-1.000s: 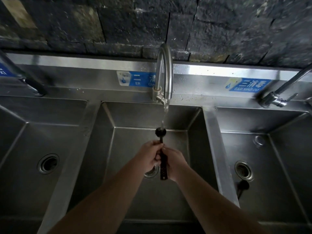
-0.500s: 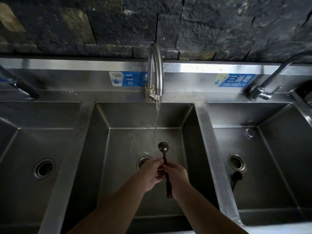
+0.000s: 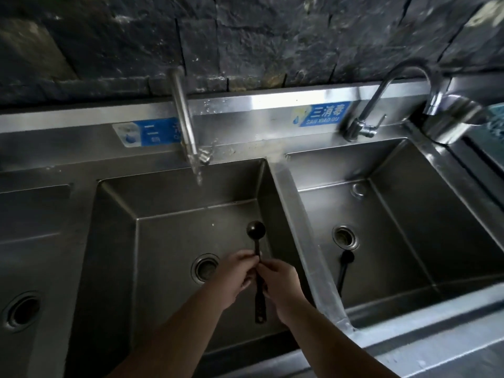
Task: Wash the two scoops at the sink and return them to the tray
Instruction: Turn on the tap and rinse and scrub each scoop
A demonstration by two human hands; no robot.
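Fingers of the left hand [image 3: 236, 271] pinch the dark handle of a black scoop [image 3: 257, 264] from its left side, and the fingers of the right hand [image 3: 282, 282] close on the same handle from the right, so both hands grasp it together above the middle basin [image 3: 152, 241]. The scoop stands nearly upright, its round bowl pointing away from the person and its handle end hanging below the hands, near the middle drain [image 3: 205, 268]. At the far left, part of another basin [image 3: 35, 255] shows. Behind the middle basin, water runs from the middle faucet [image 3: 182, 115], and the scoop sits to the right of the stream. In the right basin [image 3: 425, 227], a second black scoop [image 3: 344, 270] lies on the floor just below the right drain [image 3: 345, 237]. A curved faucet [image 3: 387, 102] rises behind that basin.
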